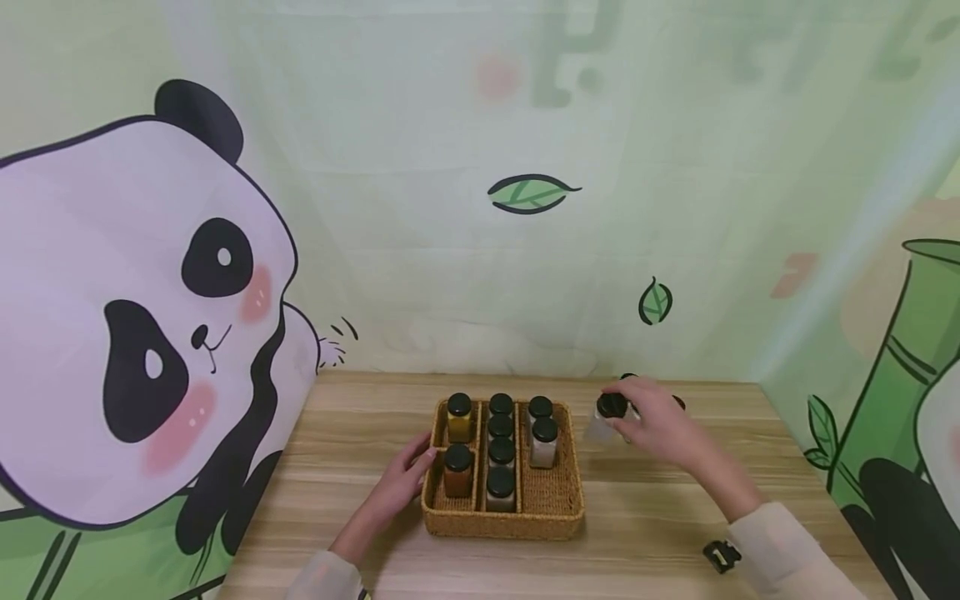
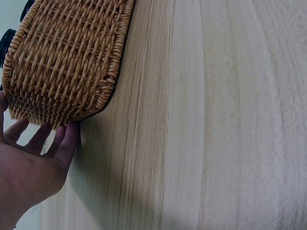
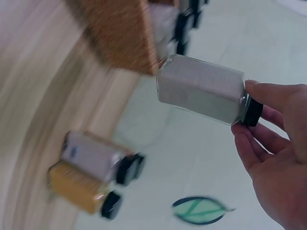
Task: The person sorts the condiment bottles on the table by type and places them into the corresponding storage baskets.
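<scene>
My right hand (image 1: 660, 421) pinches the black cap of a spice jar (image 3: 201, 90) with pale grey contents. In the head view this jar is above the table, right of the wicker basket (image 1: 504, 525). My left hand (image 1: 401, 479) rests its fingertips on the basket's left wall, thumb near the rim; the left wrist view shows the extended fingers (image 2: 60, 143) against the weave. Inside the basket stand a yellow jar (image 1: 460, 425), a reddish-brown jar (image 1: 457, 479), a middle row of several black-capped jars (image 1: 500, 492) and, on the right, two jars with whitish contents (image 1: 543, 450).
Beyond the right hand, a pale jar (image 3: 91, 155) and a yellow jar (image 3: 76, 187) stand on the wooden table (image 1: 637, 533), partly hidden in the head view. A small black clip-like object (image 1: 722, 556) lies by the right sleeve. A panda-printed backdrop (image 1: 420, 275) rises behind the table.
</scene>
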`<state>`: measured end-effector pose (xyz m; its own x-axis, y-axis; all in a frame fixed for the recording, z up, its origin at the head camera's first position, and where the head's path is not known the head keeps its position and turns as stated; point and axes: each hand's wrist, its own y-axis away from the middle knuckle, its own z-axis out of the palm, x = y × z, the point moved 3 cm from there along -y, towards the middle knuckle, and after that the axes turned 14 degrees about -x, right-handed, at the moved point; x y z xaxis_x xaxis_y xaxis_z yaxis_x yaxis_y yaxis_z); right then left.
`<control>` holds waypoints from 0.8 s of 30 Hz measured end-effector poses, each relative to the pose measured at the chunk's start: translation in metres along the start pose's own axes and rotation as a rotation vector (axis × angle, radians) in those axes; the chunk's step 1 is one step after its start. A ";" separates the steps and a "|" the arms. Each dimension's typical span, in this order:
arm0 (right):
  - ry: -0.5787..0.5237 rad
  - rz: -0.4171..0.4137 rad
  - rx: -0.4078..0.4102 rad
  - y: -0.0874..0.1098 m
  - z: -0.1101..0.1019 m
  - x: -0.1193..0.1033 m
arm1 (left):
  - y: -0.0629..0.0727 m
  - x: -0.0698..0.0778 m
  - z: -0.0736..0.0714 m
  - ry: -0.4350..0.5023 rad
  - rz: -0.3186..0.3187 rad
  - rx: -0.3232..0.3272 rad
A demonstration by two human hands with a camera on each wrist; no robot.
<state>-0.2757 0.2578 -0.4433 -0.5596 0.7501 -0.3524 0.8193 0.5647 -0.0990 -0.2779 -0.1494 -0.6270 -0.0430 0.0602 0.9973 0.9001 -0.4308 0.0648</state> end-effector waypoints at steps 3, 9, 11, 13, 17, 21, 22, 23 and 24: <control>-0.001 -0.043 -0.009 -0.004 0.000 -0.015 | 0.000 0.000 0.000 -0.008 -0.001 -0.001; -0.015 -0.109 -0.022 -0.010 0.007 -0.038 | -0.001 0.001 0.000 -0.021 -0.017 0.006; -0.027 -0.115 -0.038 -0.012 0.012 -0.042 | -0.001 0.001 0.000 -0.030 -0.017 0.007; -0.046 -0.120 -0.057 -0.014 0.016 -0.045 | -0.001 0.000 0.000 -0.027 -0.023 0.011; -0.044 -0.131 -0.086 -0.018 0.027 -0.048 | -0.001 -0.001 -0.001 -0.022 -0.028 0.014; -0.014 -0.142 -0.093 -0.023 0.037 -0.049 | -0.002 -0.002 -0.001 -0.018 -0.025 0.012; -0.014 -0.143 -0.092 -0.024 0.039 -0.048 | -0.002 -0.003 -0.001 -0.016 -0.025 0.012; -0.017 -0.145 -0.091 -0.024 0.041 -0.048 | -0.002 -0.003 -0.001 -0.013 -0.027 0.013; -0.019 -0.146 -0.092 -0.025 0.044 -0.048 | -0.002 -0.003 -0.001 -0.013 -0.027 0.014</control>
<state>-0.2639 0.1929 -0.4646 -0.6689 0.6513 -0.3582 0.7138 0.6973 -0.0649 -0.2804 -0.1499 -0.6304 -0.0617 0.0833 0.9946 0.9046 -0.4164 0.0910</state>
